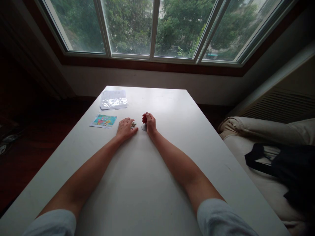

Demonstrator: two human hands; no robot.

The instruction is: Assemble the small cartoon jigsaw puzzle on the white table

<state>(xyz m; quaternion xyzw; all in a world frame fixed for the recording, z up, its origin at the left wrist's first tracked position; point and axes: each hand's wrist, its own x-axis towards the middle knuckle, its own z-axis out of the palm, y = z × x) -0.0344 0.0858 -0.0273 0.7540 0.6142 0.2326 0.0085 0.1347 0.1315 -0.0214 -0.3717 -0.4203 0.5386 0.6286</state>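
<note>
My left hand (125, 127) rests on the white table (140, 183) with its fingers stretched out. Against its inner side lies a small cluster of tiny green, brown and yellowish bits (133, 125), partly covered by the hand. My right hand (150, 123) stands on its edge just to the right, fingers curled inward. What it holds, if anything, is hidden in the curl. Beneath and beside that hand sits a small round greyish thing (144, 127), perhaps a shallow dish or lid; its kind is too small to tell.
A colourful cartoon picture sheet (104, 121) lies left of my left hand. Behind it is a clear plastic sleeve over white paper (114, 99). The table's far edge faces a window (152, 29). On the right, a pale couch (246, 157) carries a dark cloth bag (290, 167).
</note>
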